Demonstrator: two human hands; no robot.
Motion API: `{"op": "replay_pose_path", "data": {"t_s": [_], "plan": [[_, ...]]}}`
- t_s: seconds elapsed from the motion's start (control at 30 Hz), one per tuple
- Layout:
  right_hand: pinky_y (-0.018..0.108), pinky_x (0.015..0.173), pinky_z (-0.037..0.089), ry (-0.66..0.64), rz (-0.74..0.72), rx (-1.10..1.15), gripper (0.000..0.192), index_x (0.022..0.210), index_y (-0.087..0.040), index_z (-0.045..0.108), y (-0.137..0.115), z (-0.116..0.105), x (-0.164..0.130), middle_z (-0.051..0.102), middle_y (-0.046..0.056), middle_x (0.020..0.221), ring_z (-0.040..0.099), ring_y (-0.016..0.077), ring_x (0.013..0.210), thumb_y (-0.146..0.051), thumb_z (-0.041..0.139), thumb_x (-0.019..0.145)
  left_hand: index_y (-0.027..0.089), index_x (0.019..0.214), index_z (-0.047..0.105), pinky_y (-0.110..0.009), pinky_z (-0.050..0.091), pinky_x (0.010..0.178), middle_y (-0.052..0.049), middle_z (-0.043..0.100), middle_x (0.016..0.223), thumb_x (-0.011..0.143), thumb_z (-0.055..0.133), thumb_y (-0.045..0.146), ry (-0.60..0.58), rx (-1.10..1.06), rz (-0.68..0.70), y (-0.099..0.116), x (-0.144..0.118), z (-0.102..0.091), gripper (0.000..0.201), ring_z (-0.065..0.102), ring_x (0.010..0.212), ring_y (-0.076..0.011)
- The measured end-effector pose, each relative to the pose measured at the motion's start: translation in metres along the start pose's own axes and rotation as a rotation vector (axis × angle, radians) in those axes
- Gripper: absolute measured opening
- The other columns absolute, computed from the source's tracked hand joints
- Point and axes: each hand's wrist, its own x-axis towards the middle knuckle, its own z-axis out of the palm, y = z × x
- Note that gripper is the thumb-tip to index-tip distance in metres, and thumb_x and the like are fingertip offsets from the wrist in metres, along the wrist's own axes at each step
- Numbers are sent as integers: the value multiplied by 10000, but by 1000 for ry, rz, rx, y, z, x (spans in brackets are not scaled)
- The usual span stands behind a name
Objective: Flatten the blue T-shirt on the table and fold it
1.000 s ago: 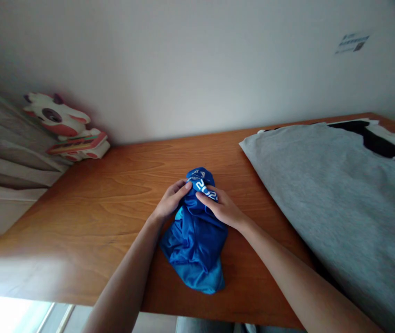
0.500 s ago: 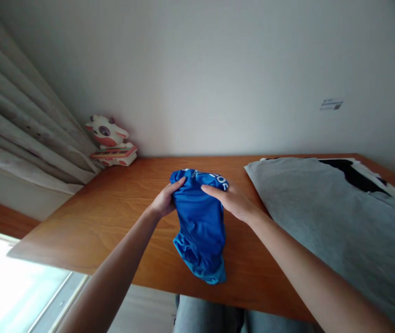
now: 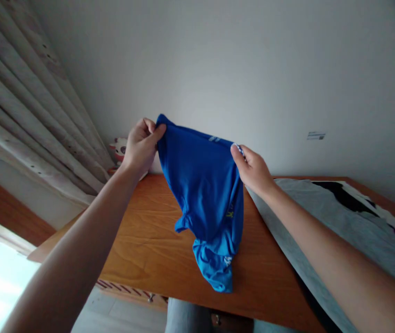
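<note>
1. Head view, hands: the left hand point(image 3: 141, 147) is raised above the wooden table point(image 3: 148, 236), its fingers curled tight and pinching the upper left corner of a blue garment point(image 3: 204, 194); the right hand point(image 3: 253, 169) sits at about the same height, a little lower, with thumb and fingers closed on the opposite upper corner
2. Head view, the cloth: the blue garment hangs stretched between the two hands, its top edge nearly taut and sloping slightly down toward the right hand; a bit of white lettering shows along that edge, too small to read; below, the fabric narrows and bunches, and its lighter blue lower end rests on the table near the front edge
3. Head view, right side: a grey garment point(image 3: 350, 226) lies spread flat on the table, just beside the right forearm; a black and white piece of clothing point(image 3: 353, 196) lies on its far part, by the wall
4. Head view, left side: pale curtains point(image 3: 20, 115) hang in folds; a small white and pink cow figure point(image 3: 119, 149) stands at the table's back corner, partly hidden behind the left hand
5. Head view, background: a plain light wall point(image 3: 253, 69) carries a small label point(image 3: 316, 135), unreadable; the person's lap shows below the table's front edge
</note>
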Motion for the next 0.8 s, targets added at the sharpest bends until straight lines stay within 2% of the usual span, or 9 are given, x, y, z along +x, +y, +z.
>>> {"op": "replay_pose_path", "data": {"t_s": [0.17,0.27,0.37,0.43,0.5,0.57,0.63,0.7,0.8], "plan": [[281,687,426,140,-187,-60,463,954,-220,610,-22,-19,34,569,-17,714,543,156,692,-643,435,1020,236,927,408,-157,314,546,93,473,726,965,674,231,90,142,313,21,21,11,268,445,586,-37],[307,755,488,-86,-63,-20,427,1059,-195,661,-8,-28,7,683,27,857,640,187,806,-595,534,982,226,1049,467,-176,359,549,56,578,808,947,697,335,-127,304,299,4,-24,9,274,527,619,-57],[371,822,534,-349,198,-14,413,1079,-185,679,22,-29,-54,752,73,962,705,240,907,-556,531,977,203,1087,536,-234,492,643,-12,654,889,975,621,396,-370,528,112,-43,-94,2,239,615,705,-110],[400,855,555,-417,262,-40,351,1028,-205,690,41,-22,-98,774,68,996,731,250,927,-508,516,996,196,1327,484,-396,564,897,-120,691,1162,872,722,517,-555,666,-56,-83,-140,-1,605,685,1020,-230],[353,765,584,-429,230,-40,342,972,-237,713,54,-12,-133,773,14,875,757,223,845,-476,474,1026,194,1520,347,-611,426,1125,-240,513,1495,597,894,626,-730,812,-199,-120,-176,2,1157,508,1377,-412],[266,651,564,-405,134,-71,365,937,-257,729,60,-2,-153,750,-42,761,757,170,736,-448,438,1049,229,1600,266,-689,271,1205,-239,313,1654,526,913,643,-879,896,-290,-147,-200,10,1321,281,1528,-479],[195,576,502,-403,39,-132,399,918,-246,731,66,3,-160,732,-75,708,728,112,634,-472,430,1049,244,1546,415,-680,296,1192,-213,313,1665,613,875,632,-954,949,-336,-164,-209,22,1109,280,1526,-489],[155,526,419,-444,-82,-218,484,900,-210,733,74,2,-159,722,-77,678,687,70,550,-590,451,1001,222,1341,638,-561,388,1171,-175,487,1567,772,804,490,-1027,956,-298,-172,-206,32,651,449,1443,-420],[134,479,270,-528,-313,-365,776,697,-144,700,94,-9,-138,639,-58,530,601,29,427,-810,347,883,209,942,751,-335,533,958,-72,759,1144,797,733,217,-1100,935,-232,-173,-176,41,146,698,1076,-258]]}}
